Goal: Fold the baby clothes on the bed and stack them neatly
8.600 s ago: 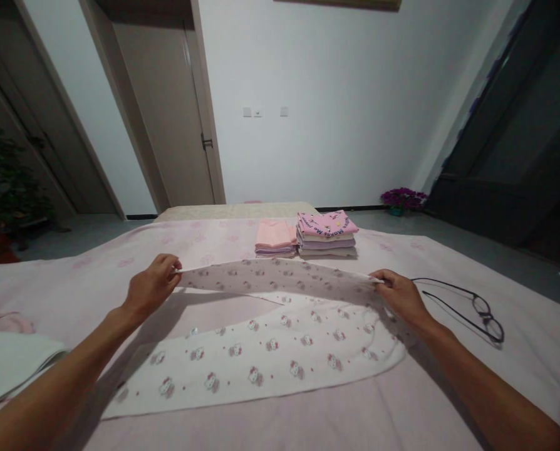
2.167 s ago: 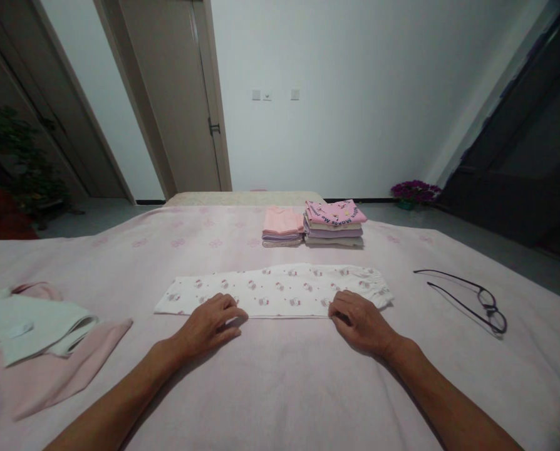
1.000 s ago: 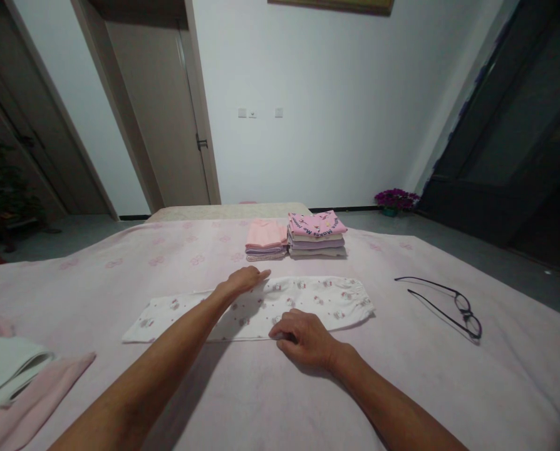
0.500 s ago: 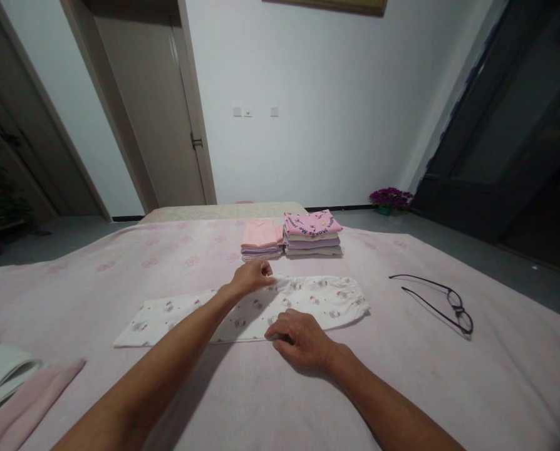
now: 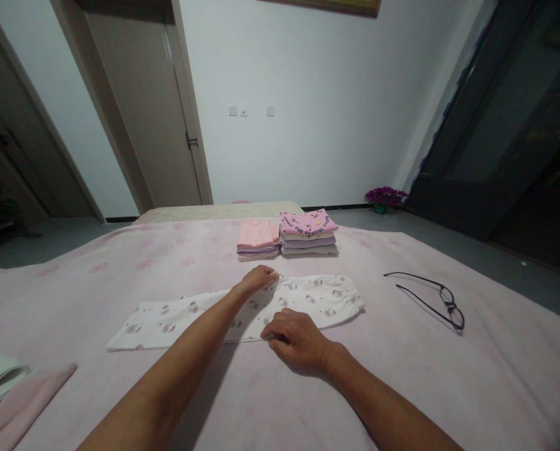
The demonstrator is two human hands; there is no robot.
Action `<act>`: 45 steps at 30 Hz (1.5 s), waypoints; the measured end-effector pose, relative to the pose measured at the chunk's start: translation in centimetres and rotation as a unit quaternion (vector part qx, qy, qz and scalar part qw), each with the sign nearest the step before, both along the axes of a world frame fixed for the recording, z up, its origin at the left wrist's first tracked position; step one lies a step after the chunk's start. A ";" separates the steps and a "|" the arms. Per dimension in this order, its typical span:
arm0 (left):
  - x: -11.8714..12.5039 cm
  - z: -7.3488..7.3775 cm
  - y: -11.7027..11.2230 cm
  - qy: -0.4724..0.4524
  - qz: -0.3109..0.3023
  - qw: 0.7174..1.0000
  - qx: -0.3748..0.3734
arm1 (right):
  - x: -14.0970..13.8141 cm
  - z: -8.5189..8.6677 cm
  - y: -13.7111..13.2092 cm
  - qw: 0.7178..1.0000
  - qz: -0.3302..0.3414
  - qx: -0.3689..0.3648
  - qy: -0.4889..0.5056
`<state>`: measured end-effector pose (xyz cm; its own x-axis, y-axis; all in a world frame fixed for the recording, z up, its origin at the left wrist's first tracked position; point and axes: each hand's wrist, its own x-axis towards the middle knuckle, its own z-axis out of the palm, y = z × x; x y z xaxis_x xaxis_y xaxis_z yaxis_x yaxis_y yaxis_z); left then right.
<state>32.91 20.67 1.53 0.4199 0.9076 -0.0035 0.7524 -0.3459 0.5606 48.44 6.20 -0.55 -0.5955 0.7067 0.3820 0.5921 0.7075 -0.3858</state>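
One white printed garment (image 5: 255, 313), folded lengthwise, lies from left to right on the pink sheet (image 5: 96, 313). The left hand (image 5: 261, 277) touches its far edge; the right hand (image 5: 299, 338), half curled, touches its near edge; whether either grips the garment cannot be told. Beyond stand a left stack (image 5: 257, 237) and taller right stack (image 5: 308, 233) of clothes; open eyeglasses (image 5: 449, 306) lie at right.

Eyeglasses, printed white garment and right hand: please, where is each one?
Eyeglasses (image 5: 450, 306), head view: the bridge.
Printed white garment (image 5: 262, 307), head view: cloth near its middle.
Right hand (image 5: 300, 340), head view: its back.
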 end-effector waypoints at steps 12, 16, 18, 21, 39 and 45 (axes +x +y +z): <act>0.2 -2.0 -2.8 0.048 0.006 0.966 0.254 | 1.1 0.0 1.0 0.986 -0.115 0.045 0.111; -1.0 -3.1 -4.3 0.043 -0.090 0.958 0.268 | 3.8 -0.2 2.9 0.969 -0.225 0.104 -0.013; -2.0 -3.7 -4.9 0.051 -0.151 0.950 0.270 | 5.4 -0.8 3.8 0.954 -0.269 0.090 -0.096; -3.8 -4.4 -5.4 0.088 -0.182 0.944 0.259 | 7.3 -1.8 4.5 0.930 -0.318 0.035 -0.179; -23.7 -5.5 -12.6 0.262 0.155 0.937 0.170 | 8.7 -2.1 4.1 0.897 -0.399 0.094 -0.169; -27.0 -5.6 -14.6 0.285 0.232 0.919 0.138 | 8.7 -1.8 4.0 0.875 -0.436 0.097 -0.186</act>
